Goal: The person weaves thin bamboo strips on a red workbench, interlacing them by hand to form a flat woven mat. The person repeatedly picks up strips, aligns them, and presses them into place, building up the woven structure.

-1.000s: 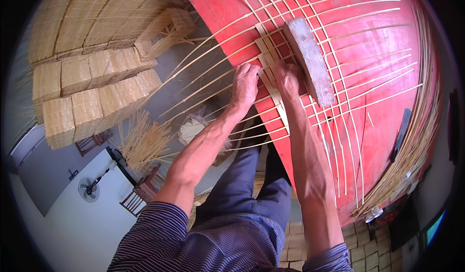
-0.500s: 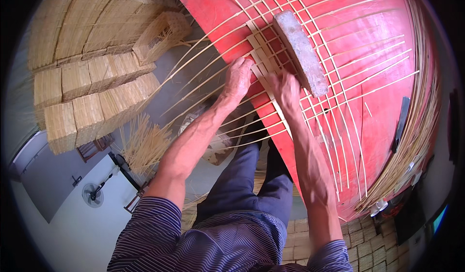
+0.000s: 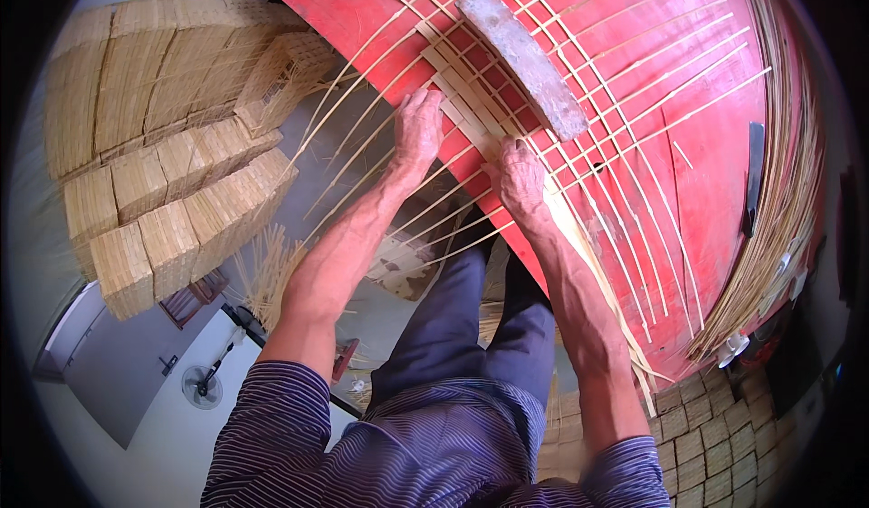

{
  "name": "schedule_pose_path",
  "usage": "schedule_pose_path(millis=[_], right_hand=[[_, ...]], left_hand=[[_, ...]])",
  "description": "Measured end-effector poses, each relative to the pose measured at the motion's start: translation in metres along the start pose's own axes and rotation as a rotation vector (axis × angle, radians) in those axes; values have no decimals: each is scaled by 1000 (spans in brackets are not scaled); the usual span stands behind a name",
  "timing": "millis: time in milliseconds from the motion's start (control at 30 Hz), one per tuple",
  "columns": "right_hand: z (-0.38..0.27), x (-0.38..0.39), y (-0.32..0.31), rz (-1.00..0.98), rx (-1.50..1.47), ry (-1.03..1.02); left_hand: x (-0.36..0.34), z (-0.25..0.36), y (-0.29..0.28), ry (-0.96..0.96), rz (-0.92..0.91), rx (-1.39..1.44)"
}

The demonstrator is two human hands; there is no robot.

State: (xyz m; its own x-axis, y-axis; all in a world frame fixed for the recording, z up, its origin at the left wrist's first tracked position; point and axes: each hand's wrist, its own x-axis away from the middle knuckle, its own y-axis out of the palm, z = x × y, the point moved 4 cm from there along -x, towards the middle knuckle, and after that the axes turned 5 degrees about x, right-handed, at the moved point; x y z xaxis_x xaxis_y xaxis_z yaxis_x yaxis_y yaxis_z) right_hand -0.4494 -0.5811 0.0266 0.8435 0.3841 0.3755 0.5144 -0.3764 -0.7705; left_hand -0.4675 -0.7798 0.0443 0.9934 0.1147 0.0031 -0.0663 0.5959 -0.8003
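Observation:
On the red tabletop lies a lattice of thin bamboo strips with a denser band of wide flat strips woven in near the table edge. A rough grey brick weighs the lattice down. My left hand pinches at the outer edge of this band, its fingers closed around strip ends. Against the band's lower end, my right hand has curled fingers on flat bamboo strips. Long pale strips run from it under my forearm towards the near right. Both hands' fingertips are partly hidden.
A dark flat blade lies near the table's right side, beside a long bundle of thin strips. Stacked woven bamboo pieces stand at left; more woven pieces lie below right. Loose strip ends project past the table edge.
The view has shifted, so the table and brick appear further left and higher. My right hand has moved down along the band, away from my left; long pale strips now show beneath my right forearm.

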Motion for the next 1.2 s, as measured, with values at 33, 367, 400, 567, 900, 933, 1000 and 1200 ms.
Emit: schedule_pose_path(millis=[33,367,400,567,900,933,1000,1200], right_hand=[[2,1,2,26,-10,-18],[19,28,-27,37,-355,-68],[24,41,-41,126,-313,-35],[83,143,-46,147,-109,177],[96,223,-22,143,63,331],[96,226,-22,178,74,331],[98,232,-22,229,89,331],[105,235,-18,197,121,357]], left_hand=[[0,1,-1,7,-1,11],[-13,-7,-8,-29,-173,-78],[-15,-7,-10,-2,-180,-92],[-9,43,-11,128,-334,-61],[111,131,78,182,-876,-7],[115,135,79,182,-878,-25],[116,136,81,164,-851,-21],[96,125,88,119,-796,-9]])
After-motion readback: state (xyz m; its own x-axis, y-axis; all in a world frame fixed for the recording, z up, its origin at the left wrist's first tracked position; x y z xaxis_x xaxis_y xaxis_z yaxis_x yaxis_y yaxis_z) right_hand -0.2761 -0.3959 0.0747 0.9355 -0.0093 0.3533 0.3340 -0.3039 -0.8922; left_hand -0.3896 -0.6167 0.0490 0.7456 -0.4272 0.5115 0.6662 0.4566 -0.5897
